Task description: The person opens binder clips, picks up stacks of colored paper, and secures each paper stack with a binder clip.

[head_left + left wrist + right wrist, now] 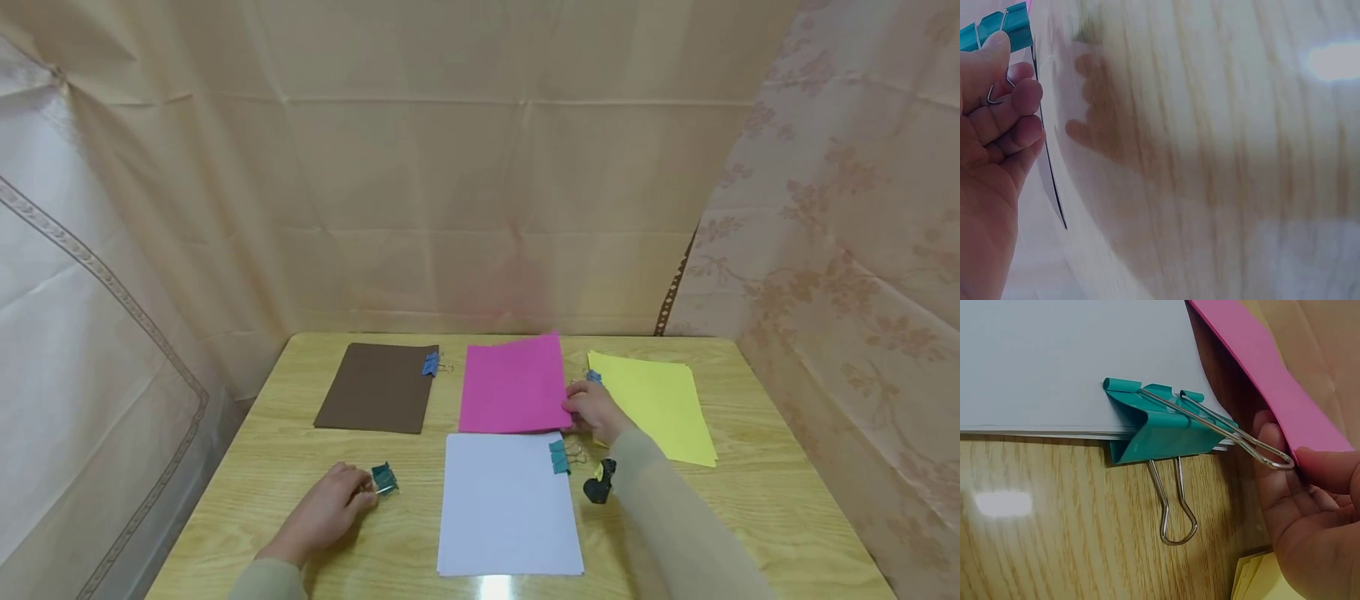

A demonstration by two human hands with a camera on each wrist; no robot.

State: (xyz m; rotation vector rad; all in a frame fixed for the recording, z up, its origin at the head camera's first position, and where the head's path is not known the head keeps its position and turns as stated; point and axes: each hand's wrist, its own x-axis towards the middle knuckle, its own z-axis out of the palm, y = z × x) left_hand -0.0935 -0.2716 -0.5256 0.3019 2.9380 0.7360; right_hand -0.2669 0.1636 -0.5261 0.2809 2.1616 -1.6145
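Note:
In the head view, my left hand (324, 510) is low over the table at front left. Its thumb and fingers pinch a teal binder clip (385, 477) by a wire handle, clear of any paper. At the back middle, my right hand (598, 410) grips the right edge of a pink paper stack (513, 387), thumb on top and fingers beneath; that edge is lifted. In front lies a white paper stack (506, 512). Another teal binder clip (1163, 431) is clamped on its right edge, close to my right fingers.
A brown paper stack (378, 387) with a blue binder clip (431, 364) lies at back left. At back right is a yellow paper stack (663, 408), a blue binder clip (593, 377) at its left edge. Cloth curtains (487, 167) surround the wooden table (232, 500).

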